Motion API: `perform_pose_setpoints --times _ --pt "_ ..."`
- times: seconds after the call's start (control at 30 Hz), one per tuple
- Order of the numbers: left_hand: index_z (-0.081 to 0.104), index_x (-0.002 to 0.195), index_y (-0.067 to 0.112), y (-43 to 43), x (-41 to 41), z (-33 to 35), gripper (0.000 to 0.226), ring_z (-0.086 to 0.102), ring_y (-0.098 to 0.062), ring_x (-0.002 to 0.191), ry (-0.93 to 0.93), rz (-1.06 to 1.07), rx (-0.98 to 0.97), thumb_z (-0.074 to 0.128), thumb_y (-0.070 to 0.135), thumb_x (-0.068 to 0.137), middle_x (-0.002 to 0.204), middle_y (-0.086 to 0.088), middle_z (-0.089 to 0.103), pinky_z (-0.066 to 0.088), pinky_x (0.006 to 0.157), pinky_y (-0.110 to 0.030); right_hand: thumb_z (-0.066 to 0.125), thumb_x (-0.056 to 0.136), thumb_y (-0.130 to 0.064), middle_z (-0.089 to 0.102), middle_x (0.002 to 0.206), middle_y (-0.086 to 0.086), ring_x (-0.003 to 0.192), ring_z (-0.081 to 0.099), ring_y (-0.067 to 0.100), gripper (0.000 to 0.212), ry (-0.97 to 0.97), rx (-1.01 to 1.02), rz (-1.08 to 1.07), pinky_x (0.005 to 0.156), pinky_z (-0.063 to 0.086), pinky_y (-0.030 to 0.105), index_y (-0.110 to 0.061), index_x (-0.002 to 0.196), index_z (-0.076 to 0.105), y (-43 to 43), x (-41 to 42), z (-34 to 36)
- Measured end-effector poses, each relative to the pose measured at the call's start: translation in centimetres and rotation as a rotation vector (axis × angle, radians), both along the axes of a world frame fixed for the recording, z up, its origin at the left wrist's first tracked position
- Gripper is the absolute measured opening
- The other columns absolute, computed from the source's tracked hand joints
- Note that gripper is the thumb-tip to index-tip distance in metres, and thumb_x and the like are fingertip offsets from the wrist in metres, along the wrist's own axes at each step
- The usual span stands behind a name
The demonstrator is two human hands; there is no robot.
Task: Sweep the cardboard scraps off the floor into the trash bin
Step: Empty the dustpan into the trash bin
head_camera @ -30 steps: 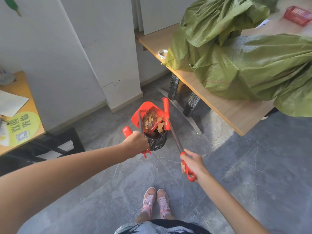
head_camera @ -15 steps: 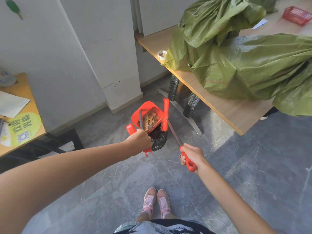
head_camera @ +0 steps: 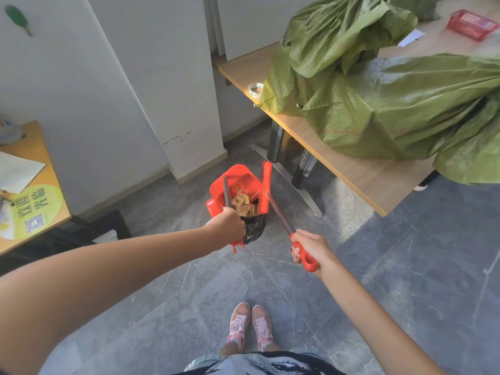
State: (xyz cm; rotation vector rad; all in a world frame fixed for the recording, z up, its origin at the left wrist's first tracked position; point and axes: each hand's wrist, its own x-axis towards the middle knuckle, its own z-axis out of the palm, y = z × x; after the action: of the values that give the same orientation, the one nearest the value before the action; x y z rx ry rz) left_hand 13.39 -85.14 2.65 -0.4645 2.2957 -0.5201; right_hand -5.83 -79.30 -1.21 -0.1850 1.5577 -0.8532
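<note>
My left hand point(head_camera: 227, 223) grips the long handle of a red dustpan point(head_camera: 234, 180), which is tilted over a small bin lined with a black bag point(head_camera: 253, 229). Brown cardboard scraps point(head_camera: 243, 203) lie at the pan's lower lip, right above the bag's opening. My right hand point(head_camera: 308, 248) holds the red grip of a broom; its metal shaft runs up to the red broom head point(head_camera: 265, 188), which stands upright against the pan's right side. Most of the bin is hidden behind my left hand.
A wooden table point(head_camera: 359, 177) with black mesh legs point(head_camera: 303, 169) and bulky green sacks point(head_camera: 392, 104) stands to the right of the bin. A white pillar point(head_camera: 173, 85) rises behind it. A yellow desk point(head_camera: 35, 190) is at the left. My pink shoes point(head_camera: 250, 327) stand on grey floor tiles.
The dustpan has tipped further and the scraps have slid from its middle down to its lip over the bag. Both hands shifted slightly; the broom head stays beside the pan.
</note>
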Motion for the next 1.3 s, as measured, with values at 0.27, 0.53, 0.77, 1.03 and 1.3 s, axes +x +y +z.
perform_pose_setpoints --times 0.27,0.53,0.77,1.03,1.3 --pt "0.062 0.103 0.013 -0.3 -0.8 0.2 0.022 0.064 -0.023 0.101 -0.009 -0.007 -0.016 0.054 -0.001 0.088 0.110 -0.004 0.067 0.053 0.085 -0.030 0.049 0.089 0.007 0.045 0.064 0.010 0.026 0.040 0.006 0.057 0.004 -0.002 0.029 0.031 0.035 0.014 -0.006 0.144 0.038 -0.4 -0.8 0.3" --pt "0.064 0.102 0.013 -0.9 -1.2 0.4 0.020 0.066 -0.020 0.099 -0.032 -0.006 -0.044 0.055 0.001 0.089 0.110 -0.004 0.067 0.054 0.084 -0.030 0.049 0.089 0.006 0.043 0.064 0.010 0.027 0.040 0.006 0.044 0.016 -0.014 0.063 0.031 0.034 0.014 0.001 0.132 0.047 -0.9 -1.7 0.5" --pt "0.063 0.103 0.013 -1.8 -1.7 1.3 0.017 0.067 -0.024 0.096 -0.047 0.068 -0.066 0.060 0.006 0.088 0.108 -0.004 0.067 0.053 0.082 -0.031 0.048 0.088 0.006 0.042 0.065 0.011 0.027 0.040 0.007 0.044 0.013 -0.008 0.086 0.032 0.034 0.013 0.007 0.132 0.044 -1.6 -2.4 0.9" --pt "0.065 0.095 0.017 -3.5 -1.5 3.1 0.010 0.067 -0.023 0.087 0.017 0.232 -0.080 0.057 0.017 0.089 0.098 0.000 0.068 0.039 0.061 -0.026 0.049 0.087 0.006 0.038 0.065 0.008 0.029 0.039 0.007 0.017 0.003 -0.044 0.168 0.031 0.033 0.015 -0.005 0.075 0.053 -2.2 -3.6 1.4" --pt "0.066 0.090 0.017 -5.0 -1.1 5.5 0.011 0.067 -0.023 0.085 0.099 0.356 -0.148 0.059 0.026 0.088 0.097 -0.002 0.069 0.032 0.055 -0.026 0.046 0.086 0.006 0.035 0.061 0.007 0.029 0.039 0.008 0.020 0.016 -0.075 0.235 0.033 0.033 0.014 -0.008 0.071 0.043 -4.1 -3.8 3.1"
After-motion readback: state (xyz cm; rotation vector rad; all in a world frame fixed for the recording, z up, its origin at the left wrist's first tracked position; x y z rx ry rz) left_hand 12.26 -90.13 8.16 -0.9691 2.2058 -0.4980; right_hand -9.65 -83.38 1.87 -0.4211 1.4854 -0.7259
